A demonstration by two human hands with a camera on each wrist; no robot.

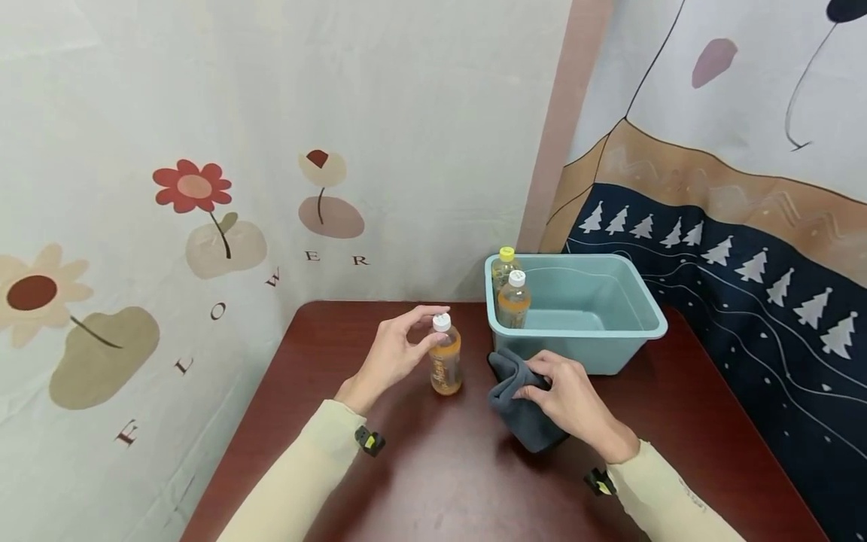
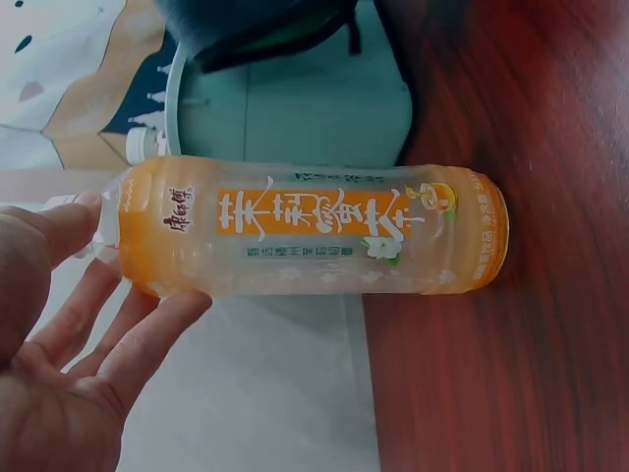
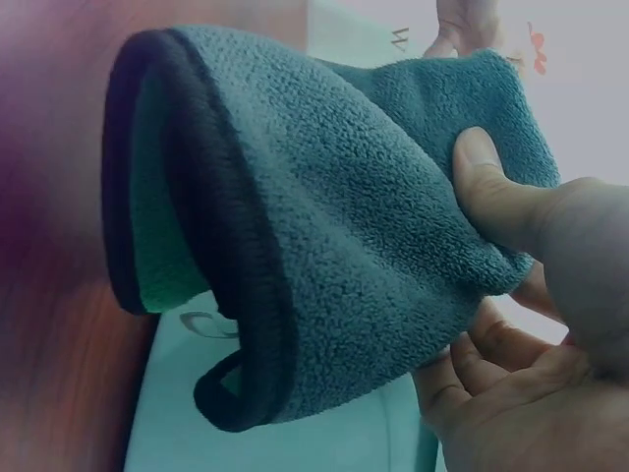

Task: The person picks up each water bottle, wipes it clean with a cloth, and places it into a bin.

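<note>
My left hand [image 1: 395,351] grips a plastic drink bottle [image 1: 445,369] near its neck, thumb and fingers around the top under the white cap [image 1: 442,322]. The bottle has an orange label with white lettering, plain in the left wrist view, and is upright over the table. My right hand [image 1: 572,391] pinches a folded grey-blue cleaning cloth [image 1: 524,421] between thumb and fingers. In the right wrist view the cloth [image 3: 344,197] hangs folded over, with dark edging and a small loop at one corner. It hangs to the right of the bottle, in front of the tub.
A pale blue-green plastic tub [image 1: 576,350] stands at the back right of the dark red table [image 1: 433,482]. Inside its left end are a yellow-capped bottle [image 1: 506,265] and a white-capped bottle [image 1: 515,301]. Printed curtains [image 1: 420,135] hang behind and beside the table.
</note>
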